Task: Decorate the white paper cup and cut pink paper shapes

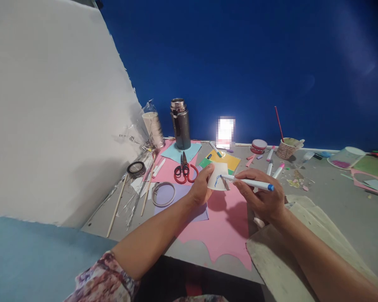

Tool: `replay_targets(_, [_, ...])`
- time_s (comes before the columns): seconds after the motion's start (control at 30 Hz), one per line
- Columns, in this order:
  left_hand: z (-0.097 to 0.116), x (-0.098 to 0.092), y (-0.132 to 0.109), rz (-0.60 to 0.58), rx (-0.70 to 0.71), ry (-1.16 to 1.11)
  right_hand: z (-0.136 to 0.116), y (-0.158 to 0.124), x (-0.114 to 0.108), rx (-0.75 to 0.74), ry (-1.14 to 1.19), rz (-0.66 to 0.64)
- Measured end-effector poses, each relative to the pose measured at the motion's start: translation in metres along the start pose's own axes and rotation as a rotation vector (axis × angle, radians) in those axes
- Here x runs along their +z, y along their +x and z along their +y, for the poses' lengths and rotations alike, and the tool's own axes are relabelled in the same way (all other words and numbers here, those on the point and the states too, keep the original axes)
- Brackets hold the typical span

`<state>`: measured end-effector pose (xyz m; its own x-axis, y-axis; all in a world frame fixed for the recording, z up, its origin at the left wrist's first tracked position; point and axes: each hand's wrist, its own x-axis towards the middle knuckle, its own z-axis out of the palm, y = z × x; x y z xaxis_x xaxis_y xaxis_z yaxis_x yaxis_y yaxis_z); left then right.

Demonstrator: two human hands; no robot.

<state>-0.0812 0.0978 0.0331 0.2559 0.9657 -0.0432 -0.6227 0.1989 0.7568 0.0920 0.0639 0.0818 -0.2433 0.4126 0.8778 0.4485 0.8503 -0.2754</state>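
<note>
I get a blue wall (pixel 239 63) across the back and a white wall (pixel 50 105) on the left; my reach ends at both. The grey worktop (pixel 334 188) runs up to them, its front edge slanting down to the right, and its widest open stretch is out past a pale cloth (pixel 305 222), which lies below the right arm. A pink sheet (pixel 220 235) ends in a scalloped edge just short of the worktop's front edge. On the pink sits a purple sheet (pixel 203 213), partly hidden by the left arm.

A dark flask (pixel 182 130) stands upright with its mouth uncovered, near the blue wall, and a stack of paper cups (pixel 153 128) leans just left of it. Moving the left hand (pixel 203 186) further left would bring me over red-handled scissors (pixel 185 169) and a tape ring (pixel 154 197); the right hand (pixel 266 197) has more room on its outer side.

The 2 hands are apart. The left is closed around the side of a white cup (pixel 214 171), held above the pink sheet near the middle of my view, with blue marks on its wall. The right pinches a white marker (pixel 250 181) between thumb and fingers, blue end outward, its tip at the marks; I cannot tell if it presses.
</note>
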Motion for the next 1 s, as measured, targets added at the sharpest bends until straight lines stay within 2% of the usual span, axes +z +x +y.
replay_targets(0.3, [0.0,-0.0001,0.0008,0.038,0.01,-0.037,-0.002,0.0018,-0.0009,-0.005,0.01,0.01])
replay_targets(1.0, [-0.0002,0.0,0.0004,0.02,0.003,-0.03,-0.0013,0.0001,-0.0018,0.021,-0.042,0.019])
